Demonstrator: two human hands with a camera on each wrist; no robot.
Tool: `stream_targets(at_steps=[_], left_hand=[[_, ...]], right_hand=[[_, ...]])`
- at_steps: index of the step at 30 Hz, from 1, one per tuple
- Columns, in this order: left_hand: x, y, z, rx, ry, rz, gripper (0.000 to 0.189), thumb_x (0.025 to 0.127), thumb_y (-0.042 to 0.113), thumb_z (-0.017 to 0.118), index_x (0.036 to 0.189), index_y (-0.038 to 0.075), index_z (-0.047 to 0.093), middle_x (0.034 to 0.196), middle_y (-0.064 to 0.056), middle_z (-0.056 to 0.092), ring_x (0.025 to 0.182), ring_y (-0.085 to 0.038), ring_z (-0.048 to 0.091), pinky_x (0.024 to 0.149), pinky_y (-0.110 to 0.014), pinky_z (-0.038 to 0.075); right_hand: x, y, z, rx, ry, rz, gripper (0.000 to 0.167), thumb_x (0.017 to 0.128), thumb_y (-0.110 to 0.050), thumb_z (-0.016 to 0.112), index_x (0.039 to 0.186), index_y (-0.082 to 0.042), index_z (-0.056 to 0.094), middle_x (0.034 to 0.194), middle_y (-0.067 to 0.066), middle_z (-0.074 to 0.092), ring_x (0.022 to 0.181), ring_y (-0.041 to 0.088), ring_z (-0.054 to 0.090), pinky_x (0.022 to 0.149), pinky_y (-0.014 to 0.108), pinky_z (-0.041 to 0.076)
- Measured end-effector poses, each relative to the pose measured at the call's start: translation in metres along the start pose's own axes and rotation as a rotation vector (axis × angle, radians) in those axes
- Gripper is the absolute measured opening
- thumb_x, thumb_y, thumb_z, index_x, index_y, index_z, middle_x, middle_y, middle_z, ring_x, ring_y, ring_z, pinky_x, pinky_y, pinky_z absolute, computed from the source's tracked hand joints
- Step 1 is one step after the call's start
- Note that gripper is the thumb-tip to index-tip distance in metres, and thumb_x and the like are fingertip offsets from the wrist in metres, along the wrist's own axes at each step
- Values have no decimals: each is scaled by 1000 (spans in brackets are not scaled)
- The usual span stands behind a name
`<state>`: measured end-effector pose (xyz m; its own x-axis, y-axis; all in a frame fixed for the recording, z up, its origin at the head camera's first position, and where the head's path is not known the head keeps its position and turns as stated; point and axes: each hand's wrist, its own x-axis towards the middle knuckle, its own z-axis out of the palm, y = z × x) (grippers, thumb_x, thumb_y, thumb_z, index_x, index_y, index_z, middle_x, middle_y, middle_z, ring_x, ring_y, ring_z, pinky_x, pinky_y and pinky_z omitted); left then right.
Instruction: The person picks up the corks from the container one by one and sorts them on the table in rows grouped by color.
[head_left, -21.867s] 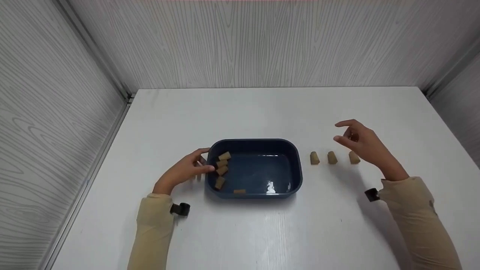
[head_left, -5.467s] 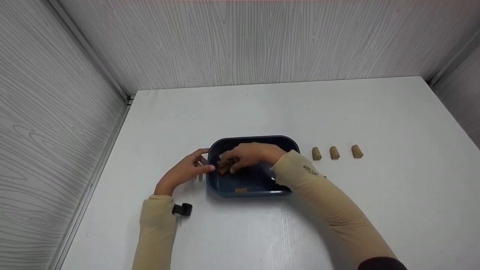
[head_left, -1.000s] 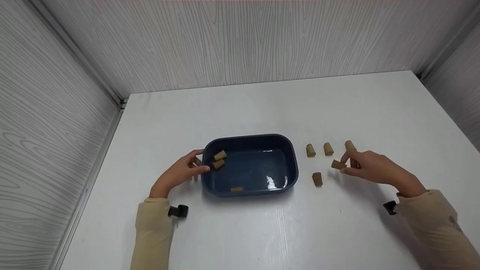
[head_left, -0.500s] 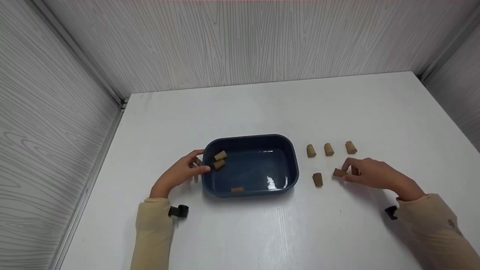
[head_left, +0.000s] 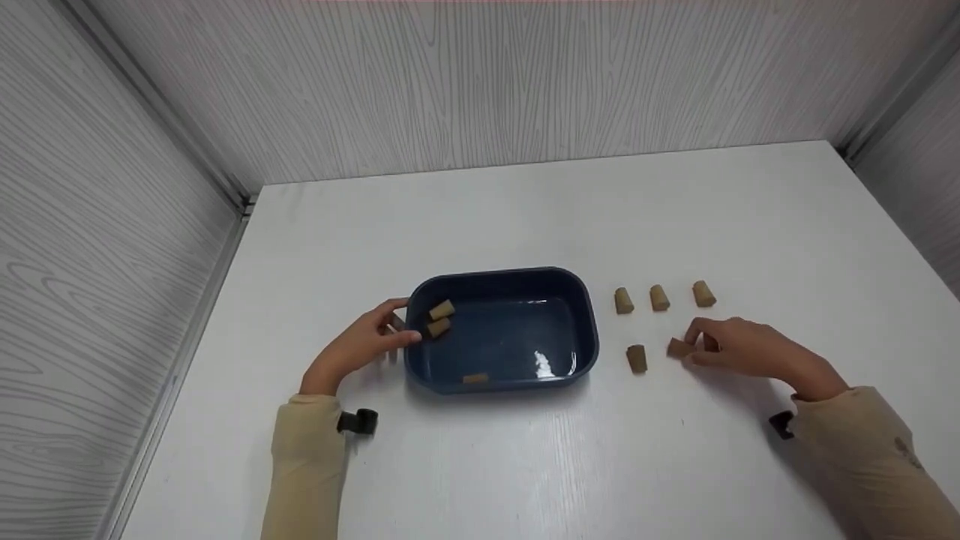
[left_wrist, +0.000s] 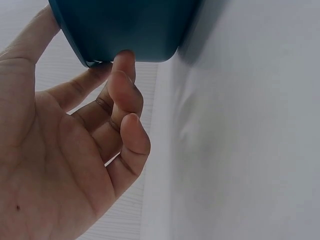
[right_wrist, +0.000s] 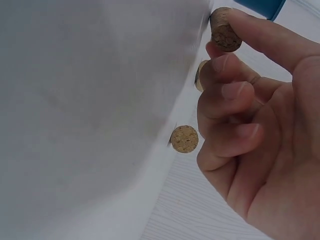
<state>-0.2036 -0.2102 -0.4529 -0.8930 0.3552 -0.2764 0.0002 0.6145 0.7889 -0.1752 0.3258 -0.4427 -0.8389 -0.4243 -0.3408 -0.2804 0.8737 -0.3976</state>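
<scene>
In the head view, my right hand (head_left: 739, 346) pinches a brown tapered cork (head_left: 679, 348) between thumb and index finger, low at the table. The right wrist view shows this cork (right_wrist: 225, 30) at the fingertips, the other fingers curled. Another brown cork (head_left: 637, 358) lies to its left. Behind is a row of three paler corks, the left one (head_left: 623, 301), the middle one (head_left: 659, 298) and the right one (head_left: 703, 294). My left hand (head_left: 364, 343) holds the left end of a dark blue tray (head_left: 502, 387), thumb over the rim, fingers against the outside wall.
Inside the tray, a pale cork (head_left: 442, 310) and a browner cork (head_left: 438, 328) lie near the left wall. A small orange-brown piece (head_left: 475, 379) shows by the front wall. The white table (head_left: 480, 472) meets wood-grain panels (head_left: 480, 82) at back and sides.
Over the last second my right hand has lowered its cork slightly toward the front, beside the other brown cork. Earlier, more corks lay in the tray. My left hand has stayed at the tray.
</scene>
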Motion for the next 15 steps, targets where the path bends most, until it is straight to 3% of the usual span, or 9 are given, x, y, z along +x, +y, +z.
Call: stream_targets(at_steps=[10,15], left_hand=[[-2,0,-1,-8,-6,6,68,89,46,67,146,21,41,107,-10,58,80,-23,55,67,-32,43],[-3,0,-1,-8,-8,-3,68,89,45,66,146,20,40,108,-10,58,80,-23,56,69,-32,43]], right_hand=[[-1,4,-2,33,-37,-3,26,90,-28,66,112,-15,60,82,-3,61,70,9,51,64,28,41],[-4,6,-6,64,-44,-67,36,89,-23,68,122,-16,56,86,-3,60,75,9,52,66,27,42]])
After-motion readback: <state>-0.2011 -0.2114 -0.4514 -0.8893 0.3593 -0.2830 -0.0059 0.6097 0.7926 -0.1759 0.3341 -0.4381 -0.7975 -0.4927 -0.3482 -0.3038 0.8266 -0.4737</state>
